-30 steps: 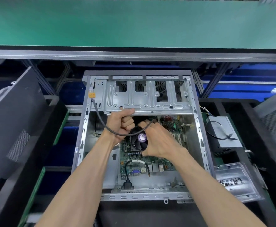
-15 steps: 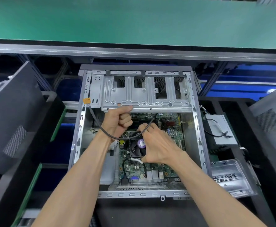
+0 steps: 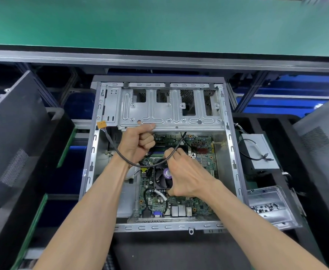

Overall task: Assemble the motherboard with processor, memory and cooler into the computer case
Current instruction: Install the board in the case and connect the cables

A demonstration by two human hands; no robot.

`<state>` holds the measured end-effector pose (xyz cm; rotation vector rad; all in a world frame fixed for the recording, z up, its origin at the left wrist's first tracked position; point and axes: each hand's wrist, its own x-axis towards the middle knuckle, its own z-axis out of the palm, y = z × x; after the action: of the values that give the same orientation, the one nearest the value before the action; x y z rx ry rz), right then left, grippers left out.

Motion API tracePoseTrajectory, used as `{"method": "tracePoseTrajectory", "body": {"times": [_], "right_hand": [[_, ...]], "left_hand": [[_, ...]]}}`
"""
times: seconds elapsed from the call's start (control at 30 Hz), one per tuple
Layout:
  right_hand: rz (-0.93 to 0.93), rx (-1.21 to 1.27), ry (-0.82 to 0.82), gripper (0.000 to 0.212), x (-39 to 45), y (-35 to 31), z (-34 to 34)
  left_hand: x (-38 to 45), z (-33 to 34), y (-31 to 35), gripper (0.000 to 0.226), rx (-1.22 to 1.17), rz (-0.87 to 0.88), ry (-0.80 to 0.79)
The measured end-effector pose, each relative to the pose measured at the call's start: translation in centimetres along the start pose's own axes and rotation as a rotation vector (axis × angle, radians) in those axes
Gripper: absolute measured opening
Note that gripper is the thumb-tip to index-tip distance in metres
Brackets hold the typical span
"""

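The left hand (image 3: 138,145) is fisted, thumb against the near edge of the drive cage (image 3: 171,112); whether it holds anything cannot be told. The right hand (image 3: 185,172) grips the cooler (image 3: 162,177) on the motherboard (image 3: 179,201), which lies inside the case (image 3: 93,152). A black cable (image 3: 120,155) runs from an orange connector (image 3: 101,124) at the case's left edge, across the left wrist, over the right fingers.

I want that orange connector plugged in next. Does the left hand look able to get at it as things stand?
Probably yes, once it lets go. The orange connector hangs in the open by the case left rail, just left of the left hand, with nothing over it. But that hand now grips the drive cage edge.
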<state>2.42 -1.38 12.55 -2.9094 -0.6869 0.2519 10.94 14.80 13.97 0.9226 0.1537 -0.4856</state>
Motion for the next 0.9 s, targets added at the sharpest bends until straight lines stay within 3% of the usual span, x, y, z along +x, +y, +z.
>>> {"method": "tracePoseTrajectory", "body": {"times": [0.33,0.73,0.9], "right_hand": [[-0.004,-0.003,0.005,0.064,-0.14,-0.08,-0.01],[-0.035,-0.066,-0.002,0.095,-0.22,0.09,-0.01],[-0.054,-0.079,-0.021,0.08,-0.2,-0.07,-0.16]], "left_hand": [[-0.01,0.0,0.1,0.06,0.001,-0.004,-0.005],[0.25,-0.18,0.08,0.054,0.015,-0.002,-0.001],[0.11,-0.06,0.11,0.055,0.024,0.003,0.002]]}}
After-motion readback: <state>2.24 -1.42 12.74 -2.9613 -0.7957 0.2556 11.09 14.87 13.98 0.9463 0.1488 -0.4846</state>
